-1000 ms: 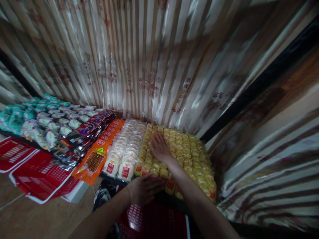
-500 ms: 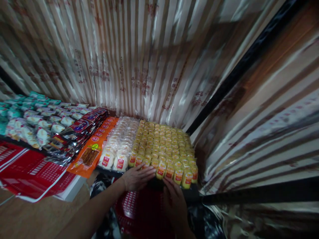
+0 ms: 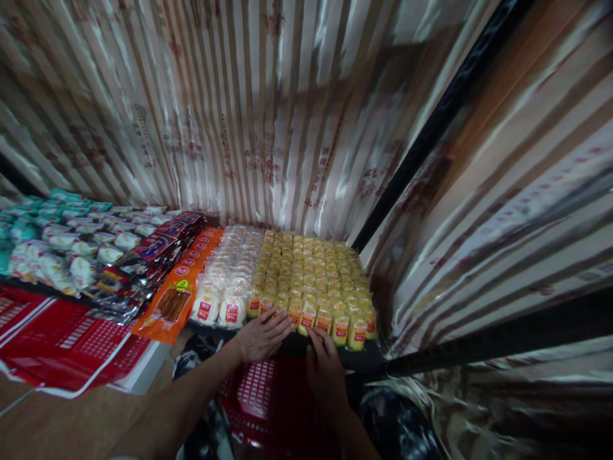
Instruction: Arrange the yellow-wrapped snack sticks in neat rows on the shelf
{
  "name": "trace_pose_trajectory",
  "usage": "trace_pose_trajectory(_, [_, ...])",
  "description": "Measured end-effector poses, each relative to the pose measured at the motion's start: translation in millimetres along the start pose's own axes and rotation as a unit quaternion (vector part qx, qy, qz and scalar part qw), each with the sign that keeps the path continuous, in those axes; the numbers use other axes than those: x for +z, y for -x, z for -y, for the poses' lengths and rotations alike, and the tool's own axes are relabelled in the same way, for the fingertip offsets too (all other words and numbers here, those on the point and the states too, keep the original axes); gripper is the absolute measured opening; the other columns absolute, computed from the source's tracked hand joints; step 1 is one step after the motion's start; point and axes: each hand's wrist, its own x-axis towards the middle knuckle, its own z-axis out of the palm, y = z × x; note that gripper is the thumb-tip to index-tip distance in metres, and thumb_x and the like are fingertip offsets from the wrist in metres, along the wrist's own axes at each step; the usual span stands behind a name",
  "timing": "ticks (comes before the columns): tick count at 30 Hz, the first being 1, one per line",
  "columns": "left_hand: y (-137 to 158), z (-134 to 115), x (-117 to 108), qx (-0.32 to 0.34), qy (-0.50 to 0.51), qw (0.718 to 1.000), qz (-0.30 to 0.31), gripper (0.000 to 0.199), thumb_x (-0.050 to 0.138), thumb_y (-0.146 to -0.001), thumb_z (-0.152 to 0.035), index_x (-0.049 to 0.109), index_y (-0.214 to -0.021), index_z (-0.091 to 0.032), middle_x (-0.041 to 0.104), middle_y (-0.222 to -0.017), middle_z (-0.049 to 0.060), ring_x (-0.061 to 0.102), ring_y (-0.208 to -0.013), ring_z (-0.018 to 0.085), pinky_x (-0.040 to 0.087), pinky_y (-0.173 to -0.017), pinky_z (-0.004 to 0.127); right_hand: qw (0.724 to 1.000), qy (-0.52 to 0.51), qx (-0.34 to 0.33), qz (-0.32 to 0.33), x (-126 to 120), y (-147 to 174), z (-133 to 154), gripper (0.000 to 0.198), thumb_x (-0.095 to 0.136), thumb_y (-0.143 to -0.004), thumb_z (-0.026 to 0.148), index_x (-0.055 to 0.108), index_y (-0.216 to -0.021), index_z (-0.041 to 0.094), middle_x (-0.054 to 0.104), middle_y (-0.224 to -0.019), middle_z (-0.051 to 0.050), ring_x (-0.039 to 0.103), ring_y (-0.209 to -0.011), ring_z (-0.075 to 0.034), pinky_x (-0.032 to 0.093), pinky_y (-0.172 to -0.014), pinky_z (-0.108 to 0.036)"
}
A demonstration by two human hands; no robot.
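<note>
Rows of small yellow wrapped snack packs [image 3: 311, 271] with red and orange labels fill the right part of a dark shelf [image 3: 357, 359]. My left hand [image 3: 265, 333] lies open against the front of these packs, its fingers stretched out toward the right. Close by, my right hand [image 3: 325, 361] has its fingers extended upward, with the tips at the lower front edge of the row. Neither hand grips a pack. White round wrapped packs [image 3: 232, 312] stand just left of the yellow ones.
Orange snack bags [image 3: 175, 300], dark shiny packets [image 3: 143, 255] and white and teal packets [image 3: 62, 214] line the shelf leftward. A red basket [image 3: 258, 390] sits below my hands. Black posts [image 3: 407, 172] and a striped plastic curtain [image 3: 268, 115] stand behind and to the right.
The view has shifted slightly. My right hand is a little higher and further left in the picture, its fingertips still by the front row. My left hand stays at the packs.
</note>
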Motion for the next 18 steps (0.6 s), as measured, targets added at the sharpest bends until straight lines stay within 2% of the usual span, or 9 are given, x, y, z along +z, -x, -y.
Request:
trace_pose_trajectory(4, [2,1,2,0.014,-0.001,1.000,-0.004,0.052,0.036,-0.092,-0.030,0.029,-0.140,-0.013,0.037,-0.143,0.007,0.021,-0.136,0.021,0.013,-0.114,0.040,1.000,-0.009,-0.003,-0.018,1,0,-1,0.039,0.033,-0.091,0.023,0.050,-0.126,0.022,0.053,-0.117,-0.012,0.054,-0.109,-0.020,0.048,-0.092,-0.039])
trace_pose_trajectory(8, [0,3,-1,0.031,-0.011,0.999,-0.012,0.048,0.034,-0.092,-0.031,0.035,-0.137,-0.012,0.037,-0.144,0.007,0.022,-0.136,0.022,0.014,-0.113,0.040,1.000,-0.014,-0.004,-0.022,5,1,-5,0.041,0.032,-0.091,0.022,0.049,-0.128,0.024,0.052,-0.117,-0.012,0.055,-0.107,-0.019,0.049,-0.090,-0.037])
trace_pose_trajectory(18, [-6,4,-15,0.037,0.011,0.999,0.016,0.046,0.030,-0.093,-0.027,0.037,-0.135,-0.009,0.037,-0.143,0.009,0.025,-0.135,0.022,0.013,-0.112,0.039,1.000,0.013,0.005,-0.024,7,7,2,0.042,0.032,-0.089,0.019,0.048,-0.128,0.018,0.051,-0.118,-0.013,0.049,-0.112,-0.021,0.044,-0.096,-0.042])
